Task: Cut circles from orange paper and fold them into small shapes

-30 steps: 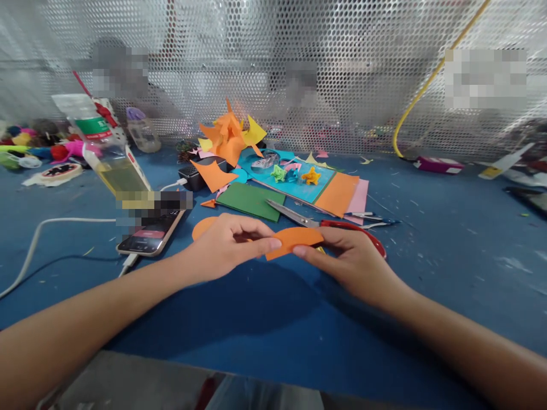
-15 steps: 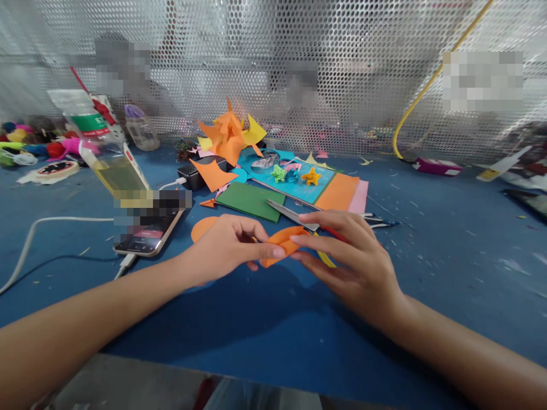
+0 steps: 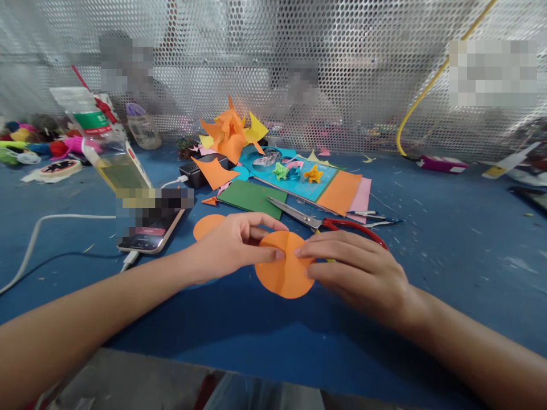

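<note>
Orange paper disc (image 3: 285, 278), light, limp and easily creased, lies flat on the blue table (image 3: 448, 245), pressed under open fingertips of the left hand (image 3: 233, 246) and right hand (image 3: 356, 269), likeliest lifted by its edge.

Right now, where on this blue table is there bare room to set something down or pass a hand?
Bare blue table lies right of the right hand and scissors, and along the near edge below the orange circle. Crowded beyond the circle: scissors, paper sheets, phone, white cable.

2 bare forearms; left hand (image 3: 231, 245), right hand (image 3: 359, 273)
</note>
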The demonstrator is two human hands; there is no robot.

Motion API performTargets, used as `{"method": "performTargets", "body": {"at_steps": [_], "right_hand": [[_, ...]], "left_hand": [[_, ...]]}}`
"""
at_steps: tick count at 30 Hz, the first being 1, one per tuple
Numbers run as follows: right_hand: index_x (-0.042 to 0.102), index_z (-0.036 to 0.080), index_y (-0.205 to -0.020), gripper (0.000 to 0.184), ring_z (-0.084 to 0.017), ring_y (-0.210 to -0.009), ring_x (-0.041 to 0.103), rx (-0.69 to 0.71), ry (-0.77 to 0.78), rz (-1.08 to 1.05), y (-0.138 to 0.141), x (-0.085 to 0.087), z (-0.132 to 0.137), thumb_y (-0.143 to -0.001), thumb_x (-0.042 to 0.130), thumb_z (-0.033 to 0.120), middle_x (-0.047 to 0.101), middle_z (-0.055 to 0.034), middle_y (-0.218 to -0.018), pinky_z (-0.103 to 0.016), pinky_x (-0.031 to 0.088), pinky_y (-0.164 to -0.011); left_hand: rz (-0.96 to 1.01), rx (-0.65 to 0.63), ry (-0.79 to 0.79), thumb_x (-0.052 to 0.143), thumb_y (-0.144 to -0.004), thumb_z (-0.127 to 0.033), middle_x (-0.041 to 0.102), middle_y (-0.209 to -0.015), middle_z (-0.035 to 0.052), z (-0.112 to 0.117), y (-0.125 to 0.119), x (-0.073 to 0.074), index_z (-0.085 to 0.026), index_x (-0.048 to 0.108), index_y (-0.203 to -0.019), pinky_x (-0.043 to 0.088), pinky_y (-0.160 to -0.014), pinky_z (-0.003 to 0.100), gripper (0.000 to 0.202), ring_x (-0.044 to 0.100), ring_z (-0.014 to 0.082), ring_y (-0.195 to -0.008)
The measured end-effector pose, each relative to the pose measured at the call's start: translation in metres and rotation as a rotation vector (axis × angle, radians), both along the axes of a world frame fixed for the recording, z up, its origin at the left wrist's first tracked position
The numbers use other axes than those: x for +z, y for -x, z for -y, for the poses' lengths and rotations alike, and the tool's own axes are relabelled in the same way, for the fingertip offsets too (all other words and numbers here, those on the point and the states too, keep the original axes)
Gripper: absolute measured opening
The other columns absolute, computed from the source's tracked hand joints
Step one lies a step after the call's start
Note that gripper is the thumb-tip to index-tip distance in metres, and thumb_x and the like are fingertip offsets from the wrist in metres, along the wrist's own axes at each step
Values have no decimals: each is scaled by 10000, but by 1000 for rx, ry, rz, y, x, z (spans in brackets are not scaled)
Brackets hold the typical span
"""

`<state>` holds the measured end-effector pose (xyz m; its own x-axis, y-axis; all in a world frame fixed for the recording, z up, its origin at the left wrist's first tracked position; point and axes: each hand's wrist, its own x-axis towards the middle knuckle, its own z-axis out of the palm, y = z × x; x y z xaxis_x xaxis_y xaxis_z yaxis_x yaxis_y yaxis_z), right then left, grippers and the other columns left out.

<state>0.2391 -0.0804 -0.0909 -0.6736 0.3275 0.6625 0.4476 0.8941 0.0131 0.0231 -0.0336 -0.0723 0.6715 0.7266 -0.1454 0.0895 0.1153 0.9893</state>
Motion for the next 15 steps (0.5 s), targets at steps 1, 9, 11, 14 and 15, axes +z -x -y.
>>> {"method": "performTargets", "body": {"at_steps": [1,9,11,14,15], "right_hand": [[542,182,-936,157,-164,-930,575,-19,-6,17,0,0,0,-853,506,55,638,-63,-1022,-319,464,-867],[615,183,-879,86,-170,-837,553,-88,51,167,9,-3,-2,-877,531,172,677,-2,-848,-332,416,-770],[628,182,-866,126,-165,-781,557,-81,165,192,13,-8,-2,-891,510,216,668,-11,-819,-326,423,-724],[646,176,-851,158,-163,-724,558,-99,344,220,16,-13,-1,-890,505,235,649,-29,-802,-315,429,-670],[652,174,-848,152,-163,-721,562,-103,405,222,17,-13,-1,-883,515,230,644,-32,-802,-313,431,-668]], "left_hand": [[-4,17,-10,709,-698,-196,680,-792,11,0,0,0,-161,569,-957,472,-624,212,296,643,123,-721],[-260,69,-540,627,-766,-262,644,-930,40,2,1,-3,-169,543,-1017,484,-678,254,280,610,140,-789],[-362,45,-814,592,-787,-232,602,-1030,49,6,2,-4,-175,571,-982,469,-747,268,205,585,147,-866],[-466,-99,-1036,547,-830,-286,591,-999,40,12,4,-2,-174,627,-862,439,-787,278,142,565,160,-900],[-510,-172,-1044,546,-832,-333,602,-944,34,14,5,-1,-173,641,-841,436,-765,273,186,570,161,-869]]}}
